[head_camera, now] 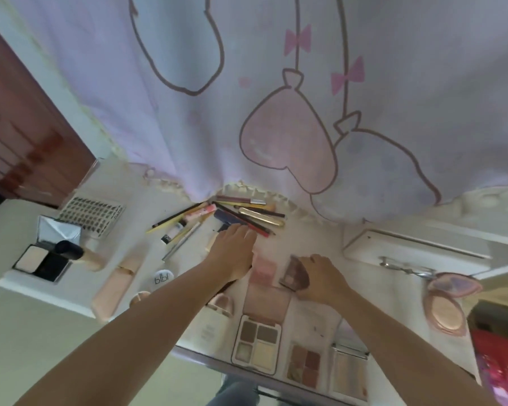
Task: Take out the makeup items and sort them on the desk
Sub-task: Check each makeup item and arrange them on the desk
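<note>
Makeup lies spread over a white desk (311, 241). My left hand (232, 253) reaches to the pile of pencils and sticks (247, 213) at the back, its fingers on a dark blue stick (226, 218). My right hand (320, 276) holds a small brown eyeshadow palette (295, 272) at its right edge. Open palettes lie near the front: a four-pan one (257, 339), a reddish one (304, 364) and a pale one (349, 370). A pink blush compact (263, 269) sits between my hands.
At left are a black powder compact (43, 260), a dark-capped foundation bottle (79, 253), a lash sheet (91, 213), a peach tube (115, 284) and a white jar (162, 278). A heart compact (449, 300) and an eyelash curler (405, 269) lie right. A lilac curtain (276, 98) hangs behind.
</note>
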`<state>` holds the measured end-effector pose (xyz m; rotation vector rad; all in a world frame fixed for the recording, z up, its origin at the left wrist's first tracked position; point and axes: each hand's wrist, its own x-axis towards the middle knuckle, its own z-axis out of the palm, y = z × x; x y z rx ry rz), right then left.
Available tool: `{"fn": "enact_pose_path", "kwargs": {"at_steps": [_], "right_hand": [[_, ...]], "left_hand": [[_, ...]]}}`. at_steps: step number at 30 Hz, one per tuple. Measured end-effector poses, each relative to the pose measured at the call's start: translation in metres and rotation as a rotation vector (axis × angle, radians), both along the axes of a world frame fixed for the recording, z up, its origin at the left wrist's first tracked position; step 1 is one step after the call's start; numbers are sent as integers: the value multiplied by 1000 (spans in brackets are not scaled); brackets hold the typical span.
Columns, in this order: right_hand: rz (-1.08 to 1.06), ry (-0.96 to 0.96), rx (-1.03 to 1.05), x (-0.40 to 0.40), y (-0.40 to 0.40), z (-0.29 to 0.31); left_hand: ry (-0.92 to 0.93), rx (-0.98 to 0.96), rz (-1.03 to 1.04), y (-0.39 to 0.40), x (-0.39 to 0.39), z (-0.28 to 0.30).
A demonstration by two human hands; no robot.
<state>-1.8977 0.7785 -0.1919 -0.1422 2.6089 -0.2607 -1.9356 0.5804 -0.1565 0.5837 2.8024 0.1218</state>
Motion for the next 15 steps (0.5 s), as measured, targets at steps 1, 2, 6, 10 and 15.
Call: {"fn": "enact_pose_path", "kwargs": {"at_steps": [1, 2, 6, 10, 15], "right_hand": [[-26, 16, -46, -1, 1, 7], [-43, 39, -111, -2, 1, 19], [-117, 218, -438, -3, -1, 87], [-30, 399, -448, 6, 2, 149], [-94, 470, -591, 20, 16, 189]], "left_hand": [[3, 18, -20, -1, -2, 3], [-5, 46, -46, -2, -6, 7], [-281, 388, -104, 4, -17, 43], [-566, 802, -73, 14, -18, 94], [-622, 1054, -204, 23, -11, 146]]}}
